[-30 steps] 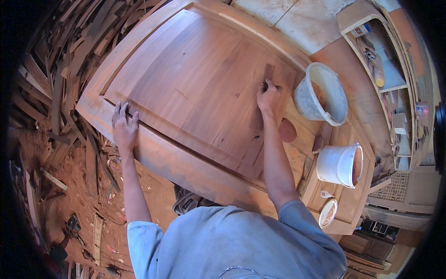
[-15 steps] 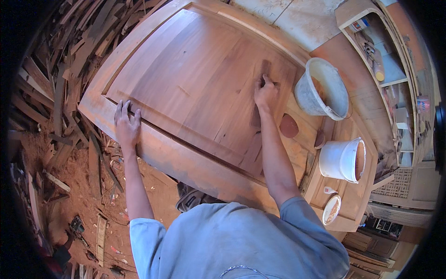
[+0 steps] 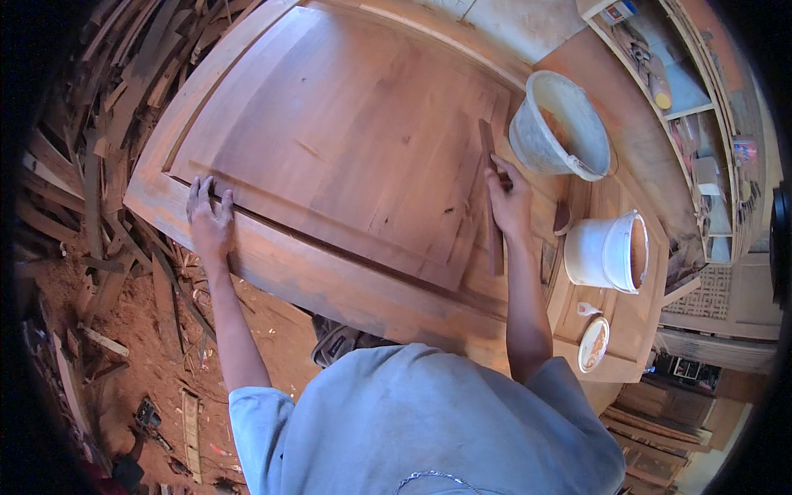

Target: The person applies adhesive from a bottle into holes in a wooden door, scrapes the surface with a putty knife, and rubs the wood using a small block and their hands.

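Note:
My right hand grips a long, narrow dark wooden strip beside the right edge of a reddish wooden panel. The panel lies within a larger wooden frame. My left hand rests on the near-left frame rail beside a dark groove, fingers apart. To the right of my right hand are a grey bucket and a dark half-round piece. A white bucket, a small white plastic piece and a round tub with orange-brown contents stand farther right.
Heaped wood offcuts line the left, above reddish, debris-strewn ground. A cubby shelf with cans, tools and containers curves along the right. Stacked wooden boards are at the lower right, and pale tiles lie beyond the frame.
My right hand has moved right and slightly down with the strip, now tilted onto a narrower face at the panel's edge. My left hand stays on the rail. The whole view has shifted slightly.

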The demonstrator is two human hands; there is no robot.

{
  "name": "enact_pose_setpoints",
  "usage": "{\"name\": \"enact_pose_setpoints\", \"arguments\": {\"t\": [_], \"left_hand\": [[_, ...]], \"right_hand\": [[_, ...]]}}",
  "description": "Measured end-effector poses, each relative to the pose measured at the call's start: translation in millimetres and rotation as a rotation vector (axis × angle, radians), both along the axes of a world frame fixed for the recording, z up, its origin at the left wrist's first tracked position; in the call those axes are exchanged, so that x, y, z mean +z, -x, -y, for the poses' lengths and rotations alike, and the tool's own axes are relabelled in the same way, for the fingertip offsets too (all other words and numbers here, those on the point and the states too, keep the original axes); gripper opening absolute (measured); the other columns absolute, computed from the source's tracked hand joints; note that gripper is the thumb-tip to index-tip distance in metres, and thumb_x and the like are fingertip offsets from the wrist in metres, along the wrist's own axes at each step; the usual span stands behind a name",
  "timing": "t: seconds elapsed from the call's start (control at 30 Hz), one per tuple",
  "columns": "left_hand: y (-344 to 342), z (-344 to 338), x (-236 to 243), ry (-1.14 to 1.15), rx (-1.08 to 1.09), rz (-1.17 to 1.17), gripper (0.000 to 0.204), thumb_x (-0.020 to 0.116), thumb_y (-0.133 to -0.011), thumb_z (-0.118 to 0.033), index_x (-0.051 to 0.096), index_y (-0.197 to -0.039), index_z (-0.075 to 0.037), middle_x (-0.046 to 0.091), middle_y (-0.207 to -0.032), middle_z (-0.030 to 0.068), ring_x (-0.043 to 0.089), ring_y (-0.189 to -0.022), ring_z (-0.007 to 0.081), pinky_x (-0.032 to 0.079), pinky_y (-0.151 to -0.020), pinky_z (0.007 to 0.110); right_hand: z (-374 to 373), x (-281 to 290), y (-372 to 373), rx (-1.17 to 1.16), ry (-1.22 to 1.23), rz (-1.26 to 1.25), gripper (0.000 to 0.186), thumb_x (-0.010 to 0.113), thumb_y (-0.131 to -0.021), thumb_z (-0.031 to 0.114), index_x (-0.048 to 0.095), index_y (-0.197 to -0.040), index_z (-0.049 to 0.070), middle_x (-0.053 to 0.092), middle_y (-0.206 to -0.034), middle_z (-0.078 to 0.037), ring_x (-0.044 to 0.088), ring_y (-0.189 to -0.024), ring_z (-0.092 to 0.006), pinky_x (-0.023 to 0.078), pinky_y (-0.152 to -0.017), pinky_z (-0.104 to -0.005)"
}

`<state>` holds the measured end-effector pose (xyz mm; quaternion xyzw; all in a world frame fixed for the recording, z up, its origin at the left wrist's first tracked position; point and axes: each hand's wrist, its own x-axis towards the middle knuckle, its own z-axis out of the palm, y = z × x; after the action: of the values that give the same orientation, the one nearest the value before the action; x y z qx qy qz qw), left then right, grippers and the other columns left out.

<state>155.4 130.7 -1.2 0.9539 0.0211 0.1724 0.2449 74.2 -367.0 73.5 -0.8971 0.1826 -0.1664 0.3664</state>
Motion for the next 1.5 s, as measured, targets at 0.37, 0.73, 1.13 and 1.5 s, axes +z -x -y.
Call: {"name": "enact_pose_setpoints", "arguments": {"t": [0.37,0.73,1.13,1.5], "left_hand": [[-4,-4,-3,-0.013,-0.044,-0.001,0.049,0.063,-0.094,-0.031,0.057,-0.133,-0.001,0.047,-0.145,0.0245,0.041,-0.137,0.0376,0.032,-0.115,0.044],[-7,-9,-10,-0.007,-0.07,0.021,0.048,0.064,-0.094,-0.031,0.059,-0.131,0.0,0.049,-0.144,0.0255,0.043,-0.136,0.0378,0.034,-0.113,0.044],[-5,-9,-10,0.024,-0.065,0.029,0.048,0.064,-0.094,-0.03,0.059,-0.131,-0.001,0.048,-0.144,0.0252,0.044,-0.135,0.0382,0.034,-0.113,0.043],[-6,-7,-11,0.015,-0.056,0.023,0.049,0.064,-0.094,-0.032,0.059,-0.131,-0.001,0.048,-0.144,0.0247,0.042,-0.137,0.0374,0.033,-0.114,0.043]], "right_hand": [[-27,-25,103,-0.078,0.143,-0.005,0.039,0.069,-0.091,0.021,0.065,-0.129,0.01,0.064,-0.088,-0.016,0.059,-0.07,-0.0242,0.05,-0.066,-0.0351],[-52,-36,92,-0.109,0.162,-0.109,0.044,0.072,-0.088,0.023,0.063,-0.129,0.009,0.06,-0.09,-0.02,0.063,-0.078,-0.0337,0.053,-0.07,-0.0414],[-51,-41,101,-0.072,0.212,-0.059,0.045,0.071,-0.089,0.021,0.061,-0.131,0.007,0.06,-0.098,-0.024,0.063,-0.087,-0.0376,0.053,-0.077,-0.0431],[-55,-42,90,-0.054,0.224,-0.028,0.041,0.072,-0.088,0.02,0.065,-0.126,0.007,0.06,-0.091,-0.019,0.063,-0.081,-0.0315,0.053,-0.073,-0.039]]}}
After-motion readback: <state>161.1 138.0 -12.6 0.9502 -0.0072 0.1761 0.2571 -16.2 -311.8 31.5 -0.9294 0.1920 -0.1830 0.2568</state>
